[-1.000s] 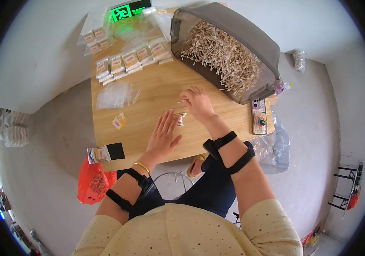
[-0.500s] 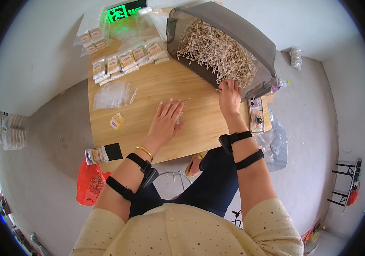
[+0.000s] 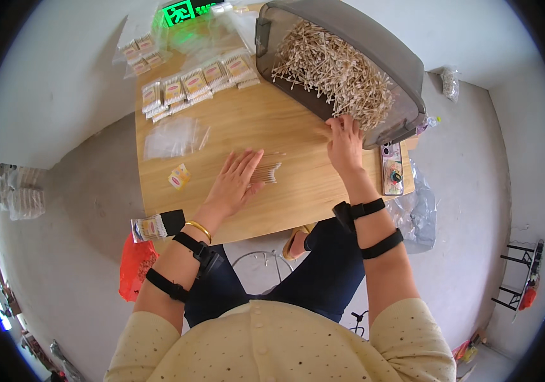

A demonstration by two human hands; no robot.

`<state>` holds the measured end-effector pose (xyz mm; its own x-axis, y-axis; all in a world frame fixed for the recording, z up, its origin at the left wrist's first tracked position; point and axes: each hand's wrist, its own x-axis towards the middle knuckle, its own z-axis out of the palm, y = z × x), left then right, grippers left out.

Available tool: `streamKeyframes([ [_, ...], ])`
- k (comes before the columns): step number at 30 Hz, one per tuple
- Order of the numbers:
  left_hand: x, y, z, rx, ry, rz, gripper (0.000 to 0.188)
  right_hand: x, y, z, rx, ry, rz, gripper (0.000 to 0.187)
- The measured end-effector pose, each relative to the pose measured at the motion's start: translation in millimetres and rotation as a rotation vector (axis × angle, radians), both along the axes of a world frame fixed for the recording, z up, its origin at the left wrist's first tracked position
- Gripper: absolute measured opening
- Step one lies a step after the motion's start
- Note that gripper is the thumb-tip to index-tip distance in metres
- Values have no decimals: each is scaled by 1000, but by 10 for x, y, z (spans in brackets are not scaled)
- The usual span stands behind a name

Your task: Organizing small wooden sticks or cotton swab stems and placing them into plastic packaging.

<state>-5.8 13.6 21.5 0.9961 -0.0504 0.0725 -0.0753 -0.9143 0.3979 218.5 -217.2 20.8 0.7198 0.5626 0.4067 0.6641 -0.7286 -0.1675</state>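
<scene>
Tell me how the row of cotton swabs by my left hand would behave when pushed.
The cotton swabs look loose, with no band visible, so they'd probably spread apart. Their thin sticks suggest they're light. Lying on a smooth-looking table, they may roll or slide.

The view comes from the left unit of a head-worn fisheye pair, aimed steeply down over the shirt front (image 3: 291, 347). The left hand (image 3: 231, 183), right hand (image 3: 347, 151) and tabletop (image 3: 266, 124) lie mid-field at close range; floor (image 3: 460, 172) and walls (image 3: 43, 114) fill the periphery. Straight edges bow toward the dark rim.
</scene>
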Motion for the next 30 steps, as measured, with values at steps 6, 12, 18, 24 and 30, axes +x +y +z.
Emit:
streamKeyframes([
  [6, 3, -82, -107, -64, -13, -41, 76, 206, -35, -34, 1, 33, 72, 8],
  [12, -71, -132, -86, -38, -24, -13, 77, -180, 623, -31, 83, 73, 257, 14],
  [18, -194, -190, -141, 11, -67, 141, 84, -719, 948, -162, 299, 511, 464, 12],
  [24, -250, -229, -136, 54, -23, 208, 85, -636, 536, -253, 462, 341, 244, 18],
  [30, -82, -322, -281, 58, -77, 205, 82, -1050, 773, -314, 467, 421, 344, 29],
])
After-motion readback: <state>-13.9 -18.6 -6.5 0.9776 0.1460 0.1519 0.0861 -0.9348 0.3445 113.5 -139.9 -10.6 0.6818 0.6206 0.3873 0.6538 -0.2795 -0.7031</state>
